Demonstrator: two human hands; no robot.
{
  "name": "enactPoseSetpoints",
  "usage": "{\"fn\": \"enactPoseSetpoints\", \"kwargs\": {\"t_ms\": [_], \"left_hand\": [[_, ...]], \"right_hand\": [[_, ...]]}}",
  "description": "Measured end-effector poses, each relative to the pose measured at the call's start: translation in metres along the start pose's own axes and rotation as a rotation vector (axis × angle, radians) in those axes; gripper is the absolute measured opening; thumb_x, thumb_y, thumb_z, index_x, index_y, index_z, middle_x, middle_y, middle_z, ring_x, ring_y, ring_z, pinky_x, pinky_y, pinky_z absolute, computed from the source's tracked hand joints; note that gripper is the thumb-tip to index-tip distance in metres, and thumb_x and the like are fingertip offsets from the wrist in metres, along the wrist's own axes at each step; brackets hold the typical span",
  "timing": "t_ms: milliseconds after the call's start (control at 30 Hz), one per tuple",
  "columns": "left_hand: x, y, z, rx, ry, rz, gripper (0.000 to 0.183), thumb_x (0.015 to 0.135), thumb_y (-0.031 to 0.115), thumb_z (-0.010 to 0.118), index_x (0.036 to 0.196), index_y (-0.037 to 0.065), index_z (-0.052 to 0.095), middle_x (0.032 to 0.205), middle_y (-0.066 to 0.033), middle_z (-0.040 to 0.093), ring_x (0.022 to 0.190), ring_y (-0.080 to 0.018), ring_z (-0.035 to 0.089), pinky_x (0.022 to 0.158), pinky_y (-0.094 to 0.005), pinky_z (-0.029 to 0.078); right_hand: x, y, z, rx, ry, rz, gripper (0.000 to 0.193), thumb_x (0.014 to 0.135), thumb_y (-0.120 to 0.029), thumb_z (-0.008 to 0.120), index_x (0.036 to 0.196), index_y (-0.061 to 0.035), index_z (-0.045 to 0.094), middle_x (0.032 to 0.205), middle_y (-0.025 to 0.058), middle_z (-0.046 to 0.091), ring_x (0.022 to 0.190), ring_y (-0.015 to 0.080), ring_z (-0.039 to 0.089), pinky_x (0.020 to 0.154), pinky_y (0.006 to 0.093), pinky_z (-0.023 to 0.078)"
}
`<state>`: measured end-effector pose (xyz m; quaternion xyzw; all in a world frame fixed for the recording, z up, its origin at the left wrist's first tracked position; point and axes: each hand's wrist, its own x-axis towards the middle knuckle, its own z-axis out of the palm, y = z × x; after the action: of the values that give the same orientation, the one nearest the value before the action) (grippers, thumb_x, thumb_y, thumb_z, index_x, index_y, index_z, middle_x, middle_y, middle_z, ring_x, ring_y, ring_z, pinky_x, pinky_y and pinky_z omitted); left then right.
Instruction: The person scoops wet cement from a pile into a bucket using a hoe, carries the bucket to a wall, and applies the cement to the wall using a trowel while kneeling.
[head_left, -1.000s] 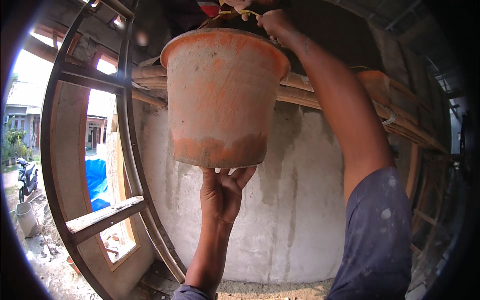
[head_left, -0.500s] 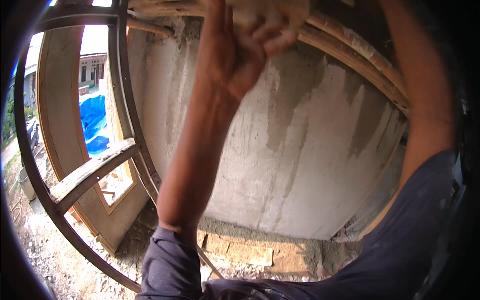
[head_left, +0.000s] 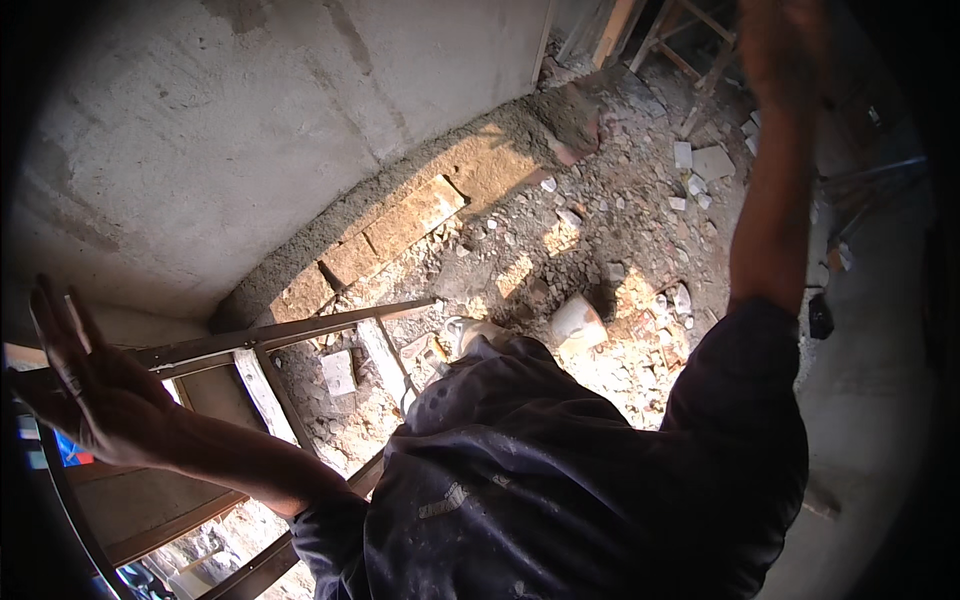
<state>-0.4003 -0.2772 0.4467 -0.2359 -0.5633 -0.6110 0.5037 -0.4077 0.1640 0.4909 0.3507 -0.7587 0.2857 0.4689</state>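
My left hand (head_left: 95,400) is stretched out at the left, its fingers spread and no object visible in the grasp. It is by the dark scaffold-like frame (head_left: 290,328), which has plaster-spattered rungs; whether it touches the frame I cannot tell. High at the upper right is my right hand (head_left: 785,50), at the end of a raised arm. It is dark and blurred, and its fingers are cut off by the picture's edge, so what it holds is hidden.
A grey plastered wall (head_left: 250,120) rises at the upper left, with a sandy ledge (head_left: 410,220) along its foot. Rubble (head_left: 620,220) covers the ground, where a whitish bucket-like container (head_left: 578,325) lies. Wooden trestle legs (head_left: 690,65) stand at the back.
The view has swung from the upper wall and wooden poles down to the ground. My left hand has come away from a pale thing overhead and out to the left; the right arm stays raised.
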Motion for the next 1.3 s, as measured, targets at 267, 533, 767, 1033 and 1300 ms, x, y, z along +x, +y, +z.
{"fn": "enactPoseSetpoints", "kwargs": {"t_ms": [267,533,767,1033,1300], "left_hand": [[-0.221,-0.074,-0.014,0.295,-0.554,-0.806,0.057,0.092,0.015,0.063,0.143,0.008,0.039,0.104,-0.0184,0.069,0.082,-0.0146,0.07,0.056,-0.0205,0.046],[-0.507,0.003,-0.204,0.9,-1.273,-1.375,0.067,0.084,0.044,0.066,0.136,0.005,0.048,0.119,-0.0237,0.061,0.111,-0.0342,0.061,0.093,-0.0392,0.048],[-0.678,0.202,-0.198,0.665,-0.562,-2.385,0.084,0.082,0.075,0.044,0.136,0.011,0.049,0.119,-0.0228,0.062,0.109,-0.0436,0.058,0.091,-0.0606,0.044],[-0.817,0.343,-0.147,0.765,-0.115,-2.05,0.065,0.086,0.059,0.047,0.113,0.004,0.067,0.111,-0.0217,0.066,0.104,-0.0337,0.063,0.09,-0.0398,0.047],[-0.832,0.479,-0.112,0.853,0.415,-2.028,0.081,0.076,0.067,0.048,0.103,-0.007,0.067,0.11,-0.031,0.062,0.104,-0.0413,0.061,0.093,-0.0404,0.047]], "right_hand": [[-0.654,-0.064,-0.02,-0.314,-0.593,1.694,0.055,0.086,-0.048,0.058,0.115,-0.0019,0.062,0.113,0.0246,0.063,0.106,0.0351,0.062,0.091,0.0407,0.048],[-0.724,-0.216,-0.047,0.225,-0.7,2.603,0.037,0.09,-0.039,0.063,0.107,-0.0057,0.058,0.092,0.0091,0.067,0.061,0.0199,0.063,0.051,0.0369,0.046],[-0.744,-0.139,-0.118,0.59,-0.631,2.255,0.023,0.092,-0.029,0.056,0.097,-0.0069,0.056,0.086,0.0071,0.062,0.065,0.0169,0.062,0.052,0.0266,0.043],[-0.69,-0.09,-0.112,0.231,-1.506,1.778,0.033,0.097,-0.029,0.047,0.118,-0.0035,0.051,0.094,0.0106,0.062,0.067,0.0186,0.062,0.051,0.0295,0.047],[-0.618,-0.137,0.067,0.255,-1.959,1.124,0.033,0.098,-0.03,0.047,0.12,-0.0051,0.049,0.095,0.0089,0.061,0.07,0.018,0.062,0.052,0.0294,0.047]]}}
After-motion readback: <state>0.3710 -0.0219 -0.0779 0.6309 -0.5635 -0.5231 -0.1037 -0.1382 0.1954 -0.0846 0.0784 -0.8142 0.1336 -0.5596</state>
